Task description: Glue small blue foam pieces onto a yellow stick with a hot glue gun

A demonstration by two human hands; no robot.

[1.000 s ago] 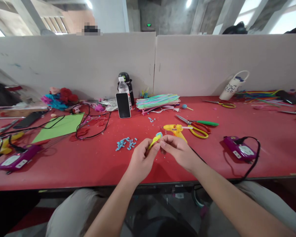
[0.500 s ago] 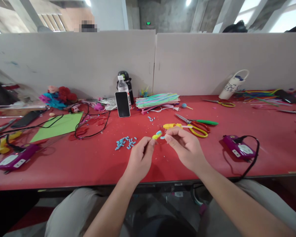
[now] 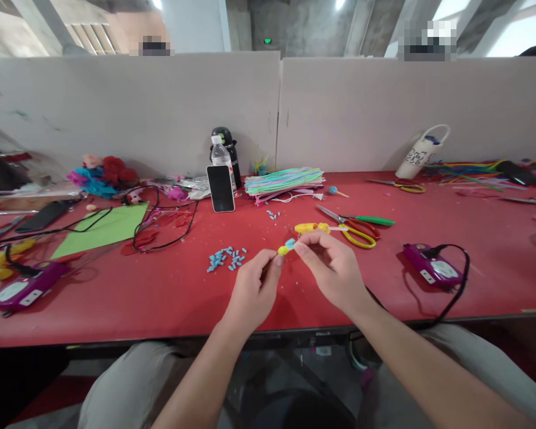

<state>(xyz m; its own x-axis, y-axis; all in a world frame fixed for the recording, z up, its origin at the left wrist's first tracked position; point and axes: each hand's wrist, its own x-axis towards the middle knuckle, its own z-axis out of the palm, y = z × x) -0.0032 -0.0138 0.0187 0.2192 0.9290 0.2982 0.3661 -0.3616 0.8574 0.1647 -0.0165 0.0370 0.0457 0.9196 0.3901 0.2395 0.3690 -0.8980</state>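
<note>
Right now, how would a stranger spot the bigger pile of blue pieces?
On the red table, find the upright smartphone. Between it and the left hand lies the pile of short blue pieces, larger than the similar scatter right of the smartphone.

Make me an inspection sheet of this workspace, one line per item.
Surface: red tabletop, speckled in places.
Job's things: blue-tipped yellow piece, held; loose small blue pieces; yellow glue gun, partly hidden.
Clutter: scissors, propped phone, green sheet, pastel stems.
Left hand: pinches the yellow piece.
Right hand: at its blue tip; grip unclear.
Cables: black cord into right-side purple box; another cord loops by the green sheet.
Surroundings: pale partition behind; white bottle before it.
</note>
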